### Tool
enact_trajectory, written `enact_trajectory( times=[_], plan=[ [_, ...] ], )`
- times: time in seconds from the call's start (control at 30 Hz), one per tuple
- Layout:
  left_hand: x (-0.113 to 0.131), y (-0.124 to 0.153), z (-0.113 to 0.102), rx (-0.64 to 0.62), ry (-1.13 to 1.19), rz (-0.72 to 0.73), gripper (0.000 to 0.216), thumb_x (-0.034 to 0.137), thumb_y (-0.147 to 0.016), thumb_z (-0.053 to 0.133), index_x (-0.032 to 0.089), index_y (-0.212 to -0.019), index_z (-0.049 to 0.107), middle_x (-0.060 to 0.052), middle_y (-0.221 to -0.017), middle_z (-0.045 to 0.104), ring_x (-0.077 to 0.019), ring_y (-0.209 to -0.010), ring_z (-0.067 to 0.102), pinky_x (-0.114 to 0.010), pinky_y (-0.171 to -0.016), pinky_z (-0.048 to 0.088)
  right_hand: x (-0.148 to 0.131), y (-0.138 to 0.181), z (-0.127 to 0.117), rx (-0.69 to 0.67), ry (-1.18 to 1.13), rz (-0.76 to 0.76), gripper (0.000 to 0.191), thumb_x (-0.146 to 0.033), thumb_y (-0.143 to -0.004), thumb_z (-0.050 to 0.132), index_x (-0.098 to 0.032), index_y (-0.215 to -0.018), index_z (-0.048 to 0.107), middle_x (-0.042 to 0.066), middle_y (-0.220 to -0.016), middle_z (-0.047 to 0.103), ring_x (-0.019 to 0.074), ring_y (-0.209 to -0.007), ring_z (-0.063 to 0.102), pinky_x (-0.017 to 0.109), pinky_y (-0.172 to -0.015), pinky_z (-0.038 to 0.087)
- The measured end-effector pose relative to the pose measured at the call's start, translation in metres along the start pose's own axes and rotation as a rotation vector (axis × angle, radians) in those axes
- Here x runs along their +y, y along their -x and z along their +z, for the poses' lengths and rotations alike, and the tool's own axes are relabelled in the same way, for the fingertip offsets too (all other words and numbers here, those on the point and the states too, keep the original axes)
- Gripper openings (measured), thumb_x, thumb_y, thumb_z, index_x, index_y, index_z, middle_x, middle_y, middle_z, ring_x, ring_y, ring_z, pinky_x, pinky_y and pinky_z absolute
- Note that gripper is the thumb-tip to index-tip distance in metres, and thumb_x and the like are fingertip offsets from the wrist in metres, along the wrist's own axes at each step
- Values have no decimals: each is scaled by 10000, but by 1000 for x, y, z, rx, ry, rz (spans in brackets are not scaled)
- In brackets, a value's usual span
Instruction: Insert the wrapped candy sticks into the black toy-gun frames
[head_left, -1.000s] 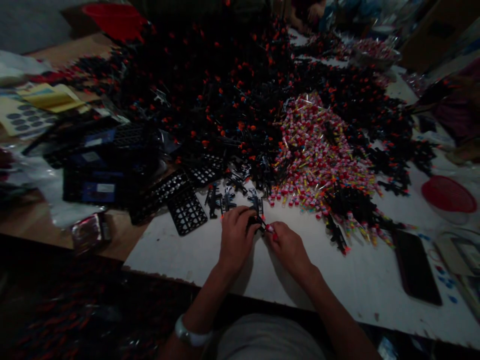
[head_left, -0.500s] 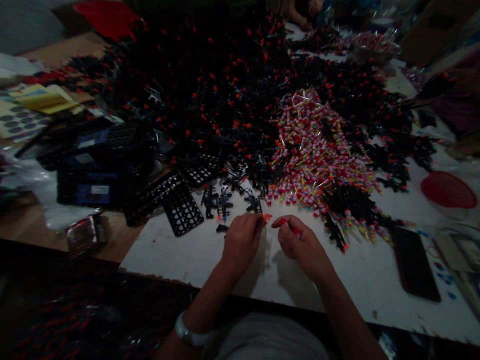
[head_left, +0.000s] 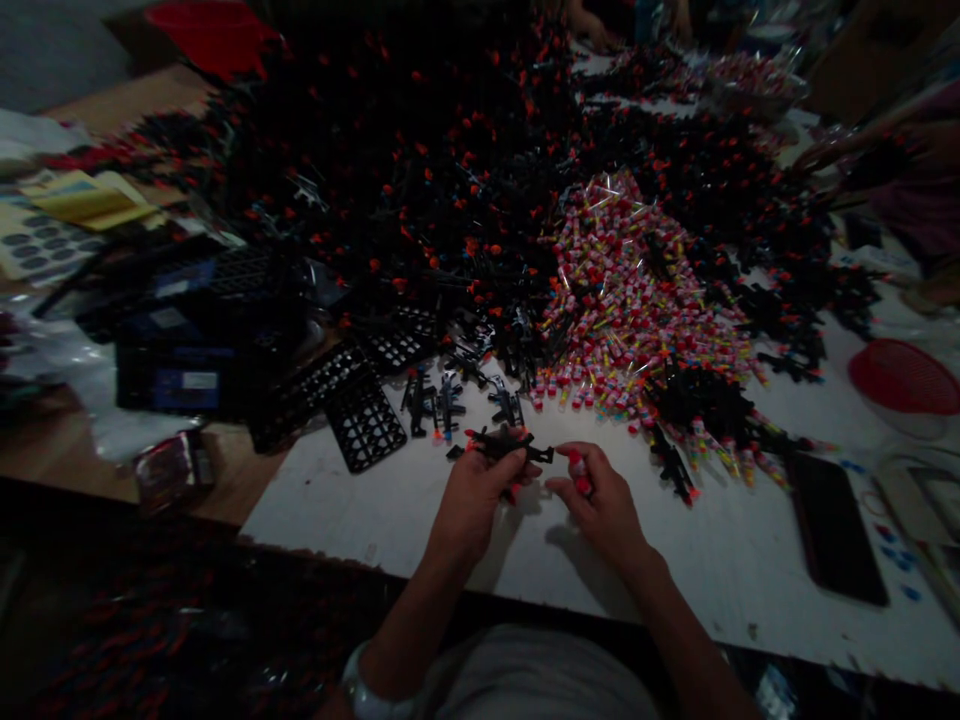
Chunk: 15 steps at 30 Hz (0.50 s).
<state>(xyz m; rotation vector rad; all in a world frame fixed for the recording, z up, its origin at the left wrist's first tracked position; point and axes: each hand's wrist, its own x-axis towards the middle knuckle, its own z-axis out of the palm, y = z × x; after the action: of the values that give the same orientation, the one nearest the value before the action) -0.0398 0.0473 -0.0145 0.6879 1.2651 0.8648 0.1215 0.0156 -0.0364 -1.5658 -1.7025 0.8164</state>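
My left hand (head_left: 471, 495) grips a small black plastic toy part (head_left: 507, 444) held level just above the white table (head_left: 420, 520). Close to its right, my right hand (head_left: 600, 500) is curled, pinching a small red-tipped candy tube (head_left: 579, 472) between thumb and fingers. The two hands are a short gap apart. A few loose black toy parts (head_left: 442, 400) lie just beyond my left hand. Beyond my right hand spreads a heap of pink and yellow candy tubes (head_left: 637, 300).
A huge pile of black toy parts with orange tips (head_left: 420, 180) covers the table's far half. Black plastic grids (head_left: 366, 425) lie to the left, a dark phone (head_left: 832, 525) and a red mesh dish (head_left: 904, 378) to the right. Another person's hand (head_left: 900, 145) shows at far right.
My left hand has lifted a black toy part and turned it level. My right hand has drawn slightly back and to the right, still pinching the red-tipped tube.
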Motion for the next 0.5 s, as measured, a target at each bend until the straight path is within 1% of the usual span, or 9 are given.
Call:
enact_trajectory(
  times=[0.07,0.1,0.17,0.27,0.37,0.5],
  plan=[
    [-1,0,-2,12,-6,12,462,428,-714,678,146,-1074,610,-6,-685,650,-120,-607,570,-214,-519,377,-2,2,-5,-12,-80,123,297,-396,-911,449,-187,-1101,540,-3,-777,608,117,-630,556,222,-601,456],
    [-1,1,-2,13,-9,19,440,426,-715,680,154,-1056,621,2,-684,645,-113,-603,563,-211,-515,372,-2,2,-8,-23,-104,138,286,-391,-920,430,-186,-1076,554,1,-790,614,116,-652,564,221,-622,460],
    [-1,3,-1,10,-6,30,406,429,-705,691,165,-1009,640,6,-703,653,-105,-607,559,-209,-523,372,-1,2,-10,-43,-133,102,278,-380,-921,429,-189,-1027,600,27,-871,643,133,-766,593,239,-714,472],
    [-1,5,3,29,-23,26,384,433,-682,709,158,-944,656,-14,-745,680,-111,-618,571,-214,-531,376,4,2,-10,-72,-173,74,286,-374,-904,464,-201,-1059,632,55,-994,670,165,-906,610,281,-821,473],
    [1,7,6,50,-43,30,378,427,-676,709,155,-935,663,-18,-740,685,-112,-618,573,-210,-527,370,6,2,-9,-106,-201,85,306,-376,-901,472,-206,-1100,631,65,-1054,675,177,-957,618,301,-861,474],
    [3,7,6,51,-52,53,369,416,-685,702,155,-942,663,-22,-743,685,-116,-625,577,-211,-532,384,4,2,-9,-115,-228,103,317,-386,-903,470,-199,-1100,634,68,-1062,680,179,-965,621,308,-875,473]
  ],
)
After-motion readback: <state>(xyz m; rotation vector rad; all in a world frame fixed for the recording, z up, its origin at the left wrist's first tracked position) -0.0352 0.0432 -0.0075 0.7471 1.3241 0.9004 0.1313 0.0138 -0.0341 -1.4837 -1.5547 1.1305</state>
